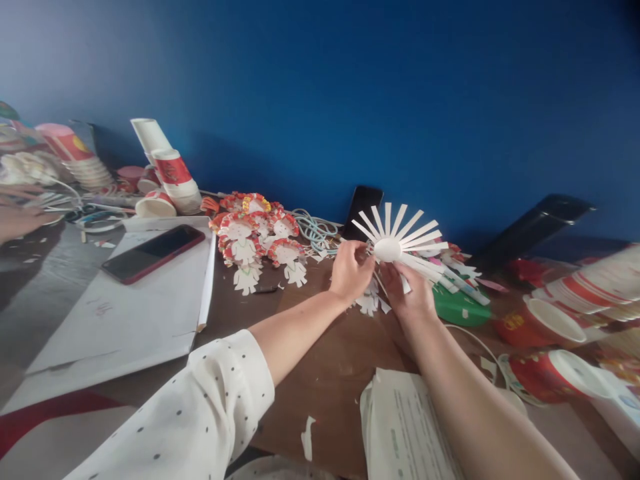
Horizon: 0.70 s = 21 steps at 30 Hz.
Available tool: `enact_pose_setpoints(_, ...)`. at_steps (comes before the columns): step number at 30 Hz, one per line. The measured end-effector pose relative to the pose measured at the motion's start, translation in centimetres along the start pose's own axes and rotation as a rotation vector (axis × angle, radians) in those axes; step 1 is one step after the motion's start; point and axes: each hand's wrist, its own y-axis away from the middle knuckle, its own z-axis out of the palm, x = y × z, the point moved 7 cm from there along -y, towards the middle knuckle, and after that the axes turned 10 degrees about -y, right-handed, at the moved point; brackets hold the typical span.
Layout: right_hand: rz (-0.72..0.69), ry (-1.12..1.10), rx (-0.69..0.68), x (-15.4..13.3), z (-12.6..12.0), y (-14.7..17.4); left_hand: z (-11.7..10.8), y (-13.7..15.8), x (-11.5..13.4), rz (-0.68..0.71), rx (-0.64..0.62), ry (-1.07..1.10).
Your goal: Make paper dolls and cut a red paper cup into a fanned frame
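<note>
Above the table I hold a paper cup cut into strips [388, 249], its white strips fanned out around the round base. The thumb and fingers of my left hand [352, 268] pinch its left edge. My right hand [411, 291] grips it from below, with some strips over the fingers. Just left of my hands lies a cluster of paper-cut figures [245, 248] with white bodies and red, ruffled edges. More white paper cutouts [369, 300] lie beneath my hands.
A phone [156, 253] rests on white paper sheets [120, 313] at left. Stacked paper cups [175, 175] stand behind; more cups [555, 320] lie at right. A dark phone [364, 203] and a black bottle [540, 223] are near the blue wall. Another person's hand [23, 213] shows at far left.
</note>
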Motion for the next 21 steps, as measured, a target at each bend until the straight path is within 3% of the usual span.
enact_pose_setpoints(2, 0.010, -0.057, -0.035, 0.6, 0.3, -0.4, 0.0, -0.4, -1.3, -0.154, 0.016, 0.032)
enact_pose_setpoints(7, 0.150, -0.266, -0.109, 1.4, 1.7, -0.5, 1.8, -0.5, -2.7, -0.418, -0.193, 0.240)
enact_pose_setpoints(11, 0.250, -0.390, -0.116, 1.4, 2.0, -0.3, 1.8, -0.3, -2.8, -0.578, -0.115, 0.547)
enact_pose_setpoints(16, 0.270, -0.406, -0.150, 1.8, 2.3, -0.1, 1.7, -0.4, -3.1, -0.657, -0.064, 0.730)
enact_pose_setpoints(19, 0.250, -0.344, -0.173, 1.9, 2.7, 0.3, 2.3, -0.1, -3.0, -0.678, -0.131, 0.756)
enact_pose_setpoints(21, 0.225, -0.321, -0.116, 1.9, 2.4, 0.3, 3.0, 0.4, -2.8, -0.686, -0.210, 0.746)
